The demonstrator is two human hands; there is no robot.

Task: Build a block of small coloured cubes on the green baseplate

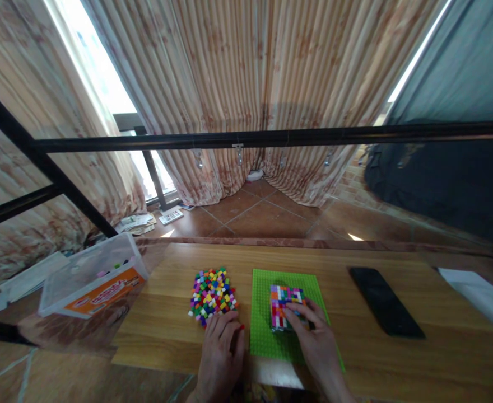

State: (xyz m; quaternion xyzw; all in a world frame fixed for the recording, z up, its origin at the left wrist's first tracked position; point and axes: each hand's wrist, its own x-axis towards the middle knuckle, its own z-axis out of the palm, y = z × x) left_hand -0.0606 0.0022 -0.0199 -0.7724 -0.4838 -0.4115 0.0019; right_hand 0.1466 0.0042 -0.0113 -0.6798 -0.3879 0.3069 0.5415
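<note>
A block of small multicoloured building bricks [279, 305] sits on a green studded baseplate [261, 330]. My right hand [316, 336] is closed around the block's right side, with some fingers on its top and others by its far right corner; the palm hides part of the block. To the left, a loose heap of tiny coloured bricks [213, 294] lies on the wooden table. My left hand [221, 347] rests at the heap's near edge, its fingers curled, and a small red brick [242, 326] shows at the thumb tip.
A black phone [385, 302] lies right of the baseplate on the wooden table [166, 319]. White paper [479, 294] is at the far right. A clear plastic box [99, 280] with an orange label stands left of the table. A black metal bar [213, 141] crosses beyond it.
</note>
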